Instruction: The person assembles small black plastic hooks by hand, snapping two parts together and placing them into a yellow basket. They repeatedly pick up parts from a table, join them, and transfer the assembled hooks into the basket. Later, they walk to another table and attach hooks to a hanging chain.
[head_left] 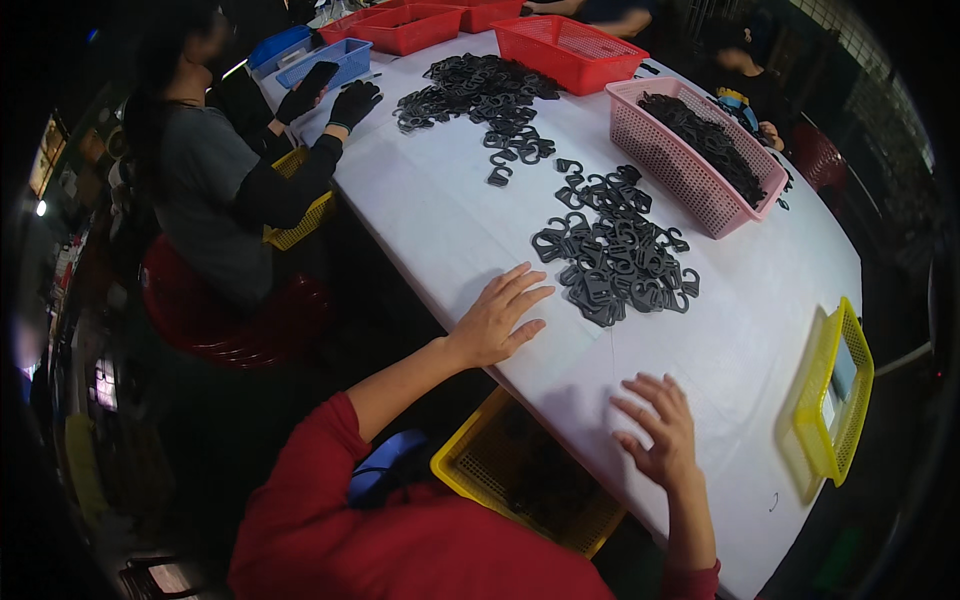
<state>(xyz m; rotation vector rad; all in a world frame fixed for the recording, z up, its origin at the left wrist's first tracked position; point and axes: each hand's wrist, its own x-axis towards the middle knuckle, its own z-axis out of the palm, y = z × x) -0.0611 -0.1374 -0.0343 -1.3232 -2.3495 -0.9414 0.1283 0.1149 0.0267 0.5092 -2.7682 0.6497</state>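
My left hand [498, 318] is over the near edge of the white table [430, 210], fingers spread and holding nothing. Just beyond its fingertips lies a pile of black plastic hooks [622, 255], flat parts with a curved hook and a slotted base. Farther right, my right hand [660, 430] hovers above the tabletop near the front edge, its fingers apart and nothing in them. Whether either palm touches the cloth I cannot tell. A bigger heap of the same hooks [480, 90] spreads across the far part of the table.
A pink basket [660, 155] full of black pieces stands beyond the near pile. Red baskets [570, 55] line the far end. At right is a yellow basket [845, 400]; another yellow basket [470, 450] sits below the table edge. A gloved co-worker [230, 170] holds a phone at left.
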